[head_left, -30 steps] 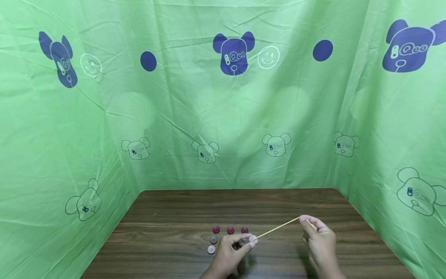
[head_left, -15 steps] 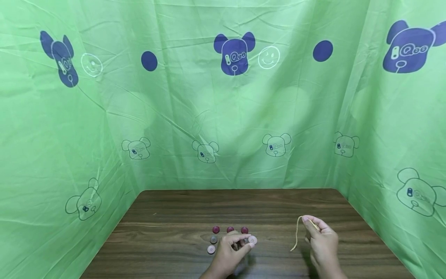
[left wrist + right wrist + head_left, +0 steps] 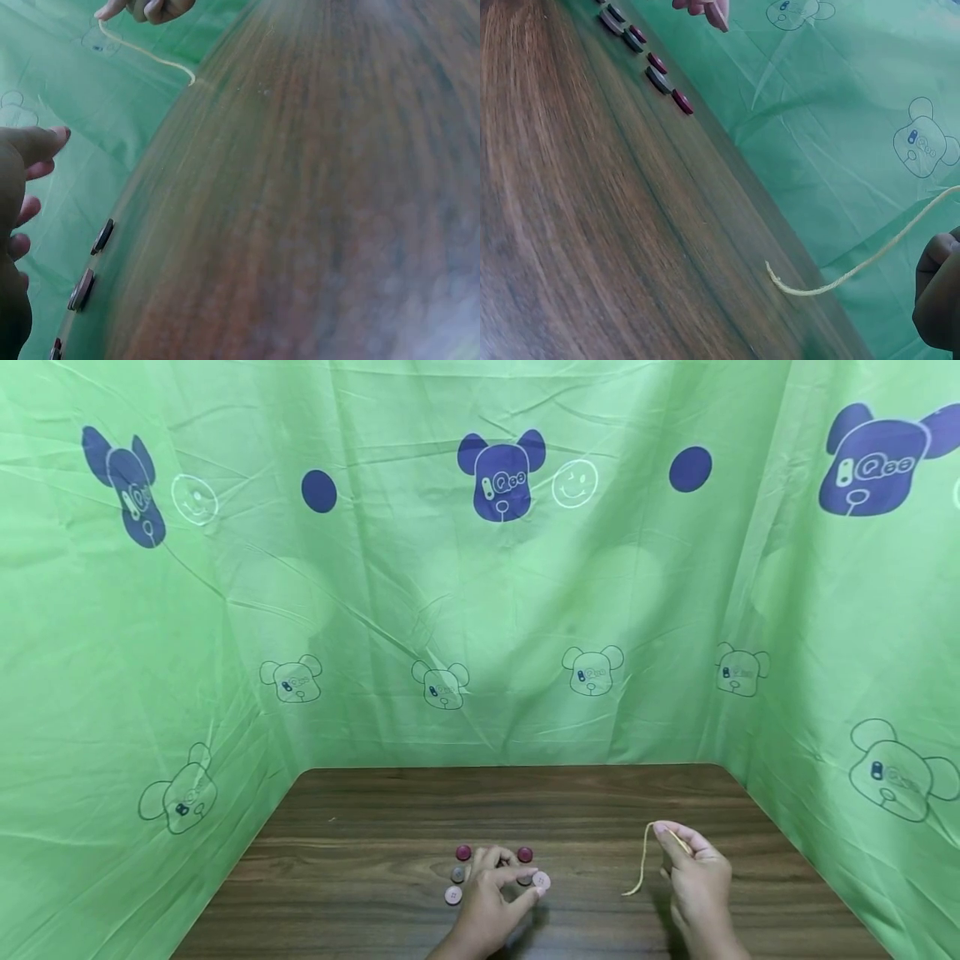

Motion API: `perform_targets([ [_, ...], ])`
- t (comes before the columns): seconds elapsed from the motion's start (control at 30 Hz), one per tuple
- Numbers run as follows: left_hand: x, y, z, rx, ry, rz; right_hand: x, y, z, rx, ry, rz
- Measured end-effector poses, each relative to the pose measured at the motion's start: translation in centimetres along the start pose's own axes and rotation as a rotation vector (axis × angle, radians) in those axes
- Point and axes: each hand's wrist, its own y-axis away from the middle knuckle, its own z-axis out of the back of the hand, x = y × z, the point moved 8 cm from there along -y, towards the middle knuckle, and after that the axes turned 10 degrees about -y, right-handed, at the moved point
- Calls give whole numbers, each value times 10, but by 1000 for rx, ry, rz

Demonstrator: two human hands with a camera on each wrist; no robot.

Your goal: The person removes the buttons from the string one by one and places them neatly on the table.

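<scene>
My left hand (image 3: 487, 902) pinches a pale pink button (image 3: 542, 881) by its edge between thumb and index finger, its face turned up. The other fingers reach forward over the table, covering part of the button group. My right hand (image 3: 699, 877), well to the right, pinches a yellow string (image 3: 644, 862). One end of that string (image 3: 840, 284) hangs down from the fingertips, apart from the button. Close around the left hand lie a red button (image 3: 463, 853), another red button (image 3: 525, 855), a grey button (image 3: 458, 874) and a pale pink button (image 3: 453, 895).
A dark wood-grain table (image 3: 360, 827) carries everything. Green cloth (image 3: 390, 593) with printed bear heads encloses it at the back and both sides. Several buttons show edge-on in the right wrist view, including a red one (image 3: 682, 102).
The string, stretched between the pale button and my right hand a second ago, came off the button and now hangs loose. My left fingers have since spread forward over the middle red button.
</scene>
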Motion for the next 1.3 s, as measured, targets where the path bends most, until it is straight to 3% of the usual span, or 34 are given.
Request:
perform_targets([
  [0.17,2,-1,2,-7,-106,18,-1,-1,1,-3,-1,-1],
  [0.57,13,1,-5,91,-204,85,-7,-5,4,4,29,-20],
  [0.8,11,3,-4,90,-274,69,-9,-5,5,2,52,-27],
  [1.07,17,5,-6,133,-288,141,-12,-7,7,-9,76,-40],
  [1.3,21,5,-8,148,-279,167,-12,-8,7,-5,64,-41],
])
